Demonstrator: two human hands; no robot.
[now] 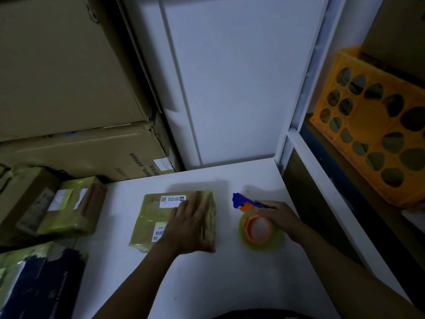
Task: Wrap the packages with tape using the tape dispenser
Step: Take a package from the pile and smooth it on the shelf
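Fingers [195,204] of the left hand [192,224] lie straight and close together, pressed flat on the package [151,217]. Those of the right hand [284,218] are curled round the tape dispenser [257,231], clamped on its handle and the right side of the roll. Tall cardboard boxes [69,77] fill the far left, stacked one on another. Below them the white worktop [207,284] carries everything in play. An orange crate [368,125] sits on a shelf to the right. More wrapped parcels [69,203] wait at the left edge of the worktop. The package lies flat near the middle, left of the dispenser and apart from it; a yellowish glossy wrap covers it and white labels show on top. It looks like a stiff, light box with a slick skin, so a flat palm may slide. Gripping it across two opposite edges should steady it better for turning. The dispenser, blue at the head with an orange hub and a clear roll, rests on the worktop. It seems light and rigid, best held by the handle, clear of the cutter at the far end
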